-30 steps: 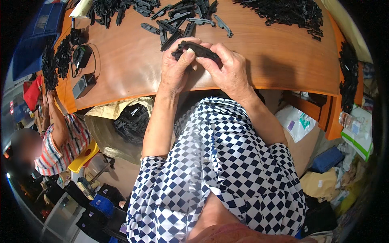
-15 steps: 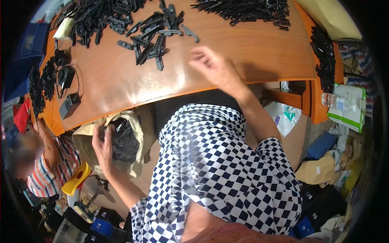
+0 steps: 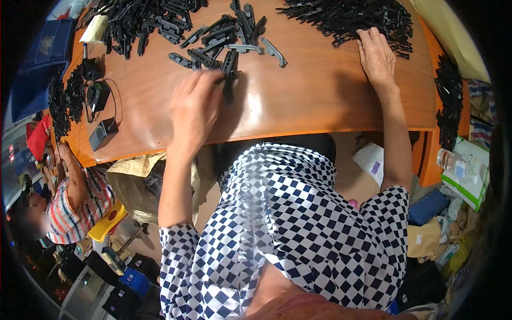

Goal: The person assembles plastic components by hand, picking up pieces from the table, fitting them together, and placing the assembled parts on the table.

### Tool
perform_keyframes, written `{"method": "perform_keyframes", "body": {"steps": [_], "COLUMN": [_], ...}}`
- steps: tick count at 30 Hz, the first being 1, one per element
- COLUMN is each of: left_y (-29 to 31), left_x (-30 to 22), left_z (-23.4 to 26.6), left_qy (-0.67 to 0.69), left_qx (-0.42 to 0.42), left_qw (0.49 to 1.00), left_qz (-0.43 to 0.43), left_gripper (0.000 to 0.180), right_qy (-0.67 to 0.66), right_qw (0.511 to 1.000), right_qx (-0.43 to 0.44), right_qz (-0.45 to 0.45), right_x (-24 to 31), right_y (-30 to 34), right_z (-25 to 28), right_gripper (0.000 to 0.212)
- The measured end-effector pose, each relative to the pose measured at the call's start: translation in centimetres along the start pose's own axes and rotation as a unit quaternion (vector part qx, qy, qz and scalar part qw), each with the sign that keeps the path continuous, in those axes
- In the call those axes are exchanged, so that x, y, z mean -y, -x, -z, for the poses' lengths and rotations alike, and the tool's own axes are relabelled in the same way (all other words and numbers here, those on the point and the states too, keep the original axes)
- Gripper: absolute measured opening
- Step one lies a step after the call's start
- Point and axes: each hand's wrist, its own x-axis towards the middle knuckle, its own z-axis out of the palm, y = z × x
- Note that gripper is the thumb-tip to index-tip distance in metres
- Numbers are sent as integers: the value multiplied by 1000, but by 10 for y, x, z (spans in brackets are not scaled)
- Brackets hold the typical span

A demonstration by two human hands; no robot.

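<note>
My left hand is over the near edge of a loose group of dark grey, elongated plastic parts. Its fingers bend down at the nearest parts, and motion blur smears them, so I cannot make out a grip. Farther right, my right hand reaches to the near edge of a heap of thin black plastic pieces. Its fingers are bent and pressed together, the fingertips touching the heap. Whatever they pinch is hidden among the black pieces.
A larger pile of dark parts covers the table's far left. Black adapters with a cable lie near its left edge. Below hangs an open beige sack. A person in a striped shirt sits left; a clear bottle is right.
My left hand has risen from the sack to the grey parts on the table. My right hand has moved right and away from me to the heap of thin black pieces.
</note>
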Motion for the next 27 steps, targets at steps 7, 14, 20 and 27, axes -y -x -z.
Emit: {"method": "perform_keyframes", "body": {"steps": [7, 14, 20, 27], "left_y": [-69, -65, -60, -28], "left_x": [13, 19, 14, 9], "left_z": [-53, -51, -42, -53], "left_qy": [-174, -177, 24, 639], "left_qx": [79, 121, 63, -8], "left_qw": [977, 970, 996, 725], "left_qz": [-90, -114, 50, 258], "left_gripper": [18, 12, 10, 13], "right_qy": [-51, -516, -806, -797], "right_qw": [997, 822, 535, 552], "right_qx": [-6, 38, 59, 98], "right_qz": [66, -240, -248, -225], "right_x": [-5, 4, 15, 59], "right_y": [-4, 17, 10, -12], "right_z": [10, 2, -10, 4], "right_gripper": [14, 16, 32, 35]}}
